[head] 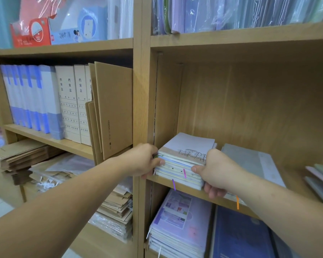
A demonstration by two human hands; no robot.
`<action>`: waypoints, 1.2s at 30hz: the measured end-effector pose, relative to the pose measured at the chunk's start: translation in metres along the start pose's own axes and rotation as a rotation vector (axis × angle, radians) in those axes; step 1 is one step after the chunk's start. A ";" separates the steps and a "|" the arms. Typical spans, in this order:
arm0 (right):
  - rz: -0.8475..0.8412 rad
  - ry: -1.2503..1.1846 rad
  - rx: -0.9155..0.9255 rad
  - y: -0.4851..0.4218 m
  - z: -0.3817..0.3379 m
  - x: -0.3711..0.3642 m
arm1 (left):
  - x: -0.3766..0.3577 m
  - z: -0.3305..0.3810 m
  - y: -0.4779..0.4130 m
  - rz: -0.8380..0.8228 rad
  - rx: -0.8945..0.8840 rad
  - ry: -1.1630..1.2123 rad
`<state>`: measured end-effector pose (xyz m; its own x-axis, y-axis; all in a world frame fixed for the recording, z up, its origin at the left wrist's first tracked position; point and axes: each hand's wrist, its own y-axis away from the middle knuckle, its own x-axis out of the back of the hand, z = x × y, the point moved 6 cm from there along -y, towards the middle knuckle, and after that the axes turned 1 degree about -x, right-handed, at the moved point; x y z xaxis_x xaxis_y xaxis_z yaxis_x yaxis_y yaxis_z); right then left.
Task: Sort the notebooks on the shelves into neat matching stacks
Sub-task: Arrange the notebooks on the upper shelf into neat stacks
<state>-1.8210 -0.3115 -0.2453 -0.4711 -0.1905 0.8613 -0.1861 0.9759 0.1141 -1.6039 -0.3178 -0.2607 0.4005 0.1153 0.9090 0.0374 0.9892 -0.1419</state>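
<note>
**At the shelf's front edge, both hands clamp one stack**

Nearest the camera, two bare forearms reach forward to the middle shelf board. The left hand curls its fingers round the near left corner of the notebook stack, thumb tip on the front face. The right hand grips the near right corner, its thumb on the front face and its other fingers curled down past the board's lip.

The stack lies flat in the compartment's left front corner, close to the side wall. Its long axis runs front to back, skewed slightly rightward, and its short end faces the person at the board's edge. It holds several thin notebooks; the exact count is unclear. Three ribbon markers show: a pink one on the stack's face, a purple one and an orange one hanging over the lip.

Just right of the stack lies one grey notebook, also lengthwise into the shelf. At the far right sits a small pastel pile. Above all these, the compartment stands open up to the next board.

Below, a lilac stack and a dark blue book lie side by side.
</note>
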 end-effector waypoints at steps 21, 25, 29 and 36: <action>0.518 0.414 0.029 0.119 0.204 0.184 | -0.077 0.323 0.029 0.152 -0.525 0.186; 0.477 0.334 -0.175 0.133 0.309 0.215 | -0.139 0.378 0.003 -0.081 -0.360 0.345; 0.395 0.208 -0.208 0.127 0.360 0.202 | -0.181 0.386 -0.018 -0.160 -0.095 0.699; 0.390 0.373 -0.135 0.116 0.368 0.192 | -0.180 0.394 -0.030 -0.141 -0.025 0.680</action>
<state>-2.2505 -0.2736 -0.2488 -0.1413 0.2146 0.9664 0.0651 0.9761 -0.2072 -2.0378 -0.3325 -0.2652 0.8746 -0.1052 0.4734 0.1495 0.9871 -0.0569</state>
